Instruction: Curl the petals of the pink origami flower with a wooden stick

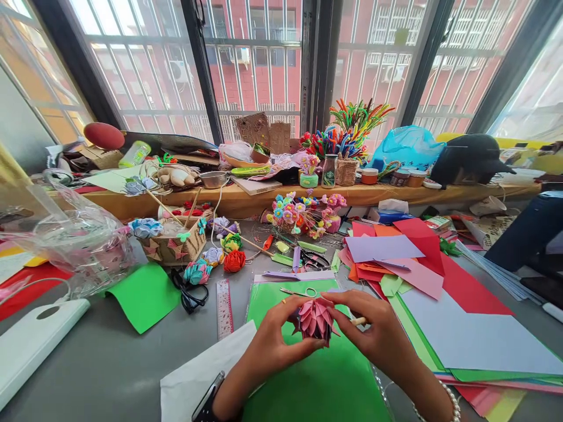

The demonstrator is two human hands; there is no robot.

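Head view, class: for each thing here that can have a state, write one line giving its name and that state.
pink paper flower: folded, held above the green sheet by both hands
left hand: closed on the flower
right hand: closed on the flower, with a wooden stick between its fingers
green sheet: flat on the table
black scissors: lying flat
clear plastic bag: crumpled
glass jar: upright

- My left hand point(268, 346) is bare, with a dark, band-like smartwatch point(206, 404) strapped at the wrist.
- My right hand point(380, 337) is bare too, with a white pearl-bead bracelet point(451, 398) around the wrist.
- No sleeves reach either forearm.
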